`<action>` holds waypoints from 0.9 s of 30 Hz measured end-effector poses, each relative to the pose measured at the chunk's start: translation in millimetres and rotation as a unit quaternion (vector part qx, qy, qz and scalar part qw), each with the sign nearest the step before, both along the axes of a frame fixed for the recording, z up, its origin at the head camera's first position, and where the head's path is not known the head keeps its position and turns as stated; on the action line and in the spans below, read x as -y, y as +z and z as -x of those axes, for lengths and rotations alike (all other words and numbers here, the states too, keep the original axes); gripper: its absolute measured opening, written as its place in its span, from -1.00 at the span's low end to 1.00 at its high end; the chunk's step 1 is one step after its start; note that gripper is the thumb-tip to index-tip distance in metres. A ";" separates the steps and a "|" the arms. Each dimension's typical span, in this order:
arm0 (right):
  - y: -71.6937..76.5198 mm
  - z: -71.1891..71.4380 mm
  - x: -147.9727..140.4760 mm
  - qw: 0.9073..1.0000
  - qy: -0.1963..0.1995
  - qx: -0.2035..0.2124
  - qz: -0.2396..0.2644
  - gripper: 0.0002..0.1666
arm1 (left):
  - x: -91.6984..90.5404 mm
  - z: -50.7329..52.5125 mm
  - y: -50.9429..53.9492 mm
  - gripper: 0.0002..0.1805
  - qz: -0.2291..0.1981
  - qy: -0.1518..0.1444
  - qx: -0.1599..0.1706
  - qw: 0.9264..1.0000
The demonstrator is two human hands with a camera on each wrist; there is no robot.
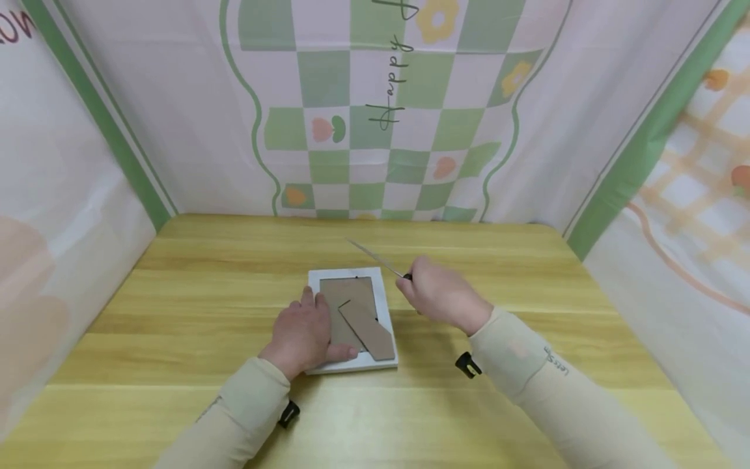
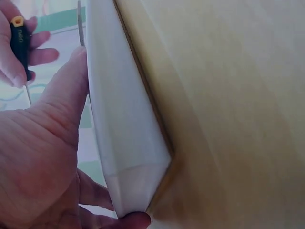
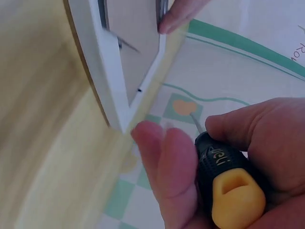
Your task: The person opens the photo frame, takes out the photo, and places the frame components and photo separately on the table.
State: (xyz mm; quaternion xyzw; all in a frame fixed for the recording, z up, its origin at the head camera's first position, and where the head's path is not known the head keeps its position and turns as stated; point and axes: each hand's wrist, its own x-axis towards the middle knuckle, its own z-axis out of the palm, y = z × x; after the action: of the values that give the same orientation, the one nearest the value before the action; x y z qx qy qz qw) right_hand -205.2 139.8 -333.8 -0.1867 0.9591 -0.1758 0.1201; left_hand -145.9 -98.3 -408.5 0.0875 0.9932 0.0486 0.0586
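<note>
A white picture frame [image 1: 387,339] lies back side up on the table, its brown backing board [image 1: 346,290] and angled stand leg [image 1: 372,332] showing. My left hand [image 1: 301,332] holds it at the left side, the thumb over the lower part and a finger round the corner in the left wrist view. To the right of the frame, my right hand [image 1: 442,293] grips a screwdriver [image 3: 219,160] with a black and yellow handle. Its thin metal shaft [image 1: 375,255] points away to the upper left, above the table and apart from the frame.
Small dark tabs [image 3: 139,90] sit along the backing board's edge. The wood-grain table [image 1: 205,280] meets a patterned cloth [image 1: 369,163] at the back, with further cloths on both sides. A black clip [image 1: 468,365] hangs below the right wrist.
</note>
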 end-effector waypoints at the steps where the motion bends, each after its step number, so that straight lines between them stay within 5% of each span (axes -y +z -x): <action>1: -2.6 -0.2 0.9 1.000 0.000 0.005 0.006 -0.47 | -1.4 -0.3 -0.4 0.39 -0.001 0.002 -0.003 1.000; 5: -12.3 -1.8 4.5 1.000 -0.007 0.014 0.012 -0.40 | -6.9 -1.8 -1.0 0.39 0.000 0.017 -0.004 1.000; 9: -18.1 -4.8 6.0 1.000 -0.018 0.011 0.002 -0.54 | -10.7 -2.7 -1.0 0.39 0.004 0.027 -0.004 1.000; 27: -28.1 -14.8 7.8 0.996 -0.067 0.053 0.001 -0.61 | -18.6 -6.3 2.7 0.15 -0.053 0.036 0.006 0.998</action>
State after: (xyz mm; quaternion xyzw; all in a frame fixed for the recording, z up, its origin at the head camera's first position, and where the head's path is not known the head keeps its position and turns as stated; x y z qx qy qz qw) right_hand -190.4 132.0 -361.9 -0.1129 0.9615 -0.1942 0.1584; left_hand -139.5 -79.7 -405.8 0.0542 0.9914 0.1036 0.0585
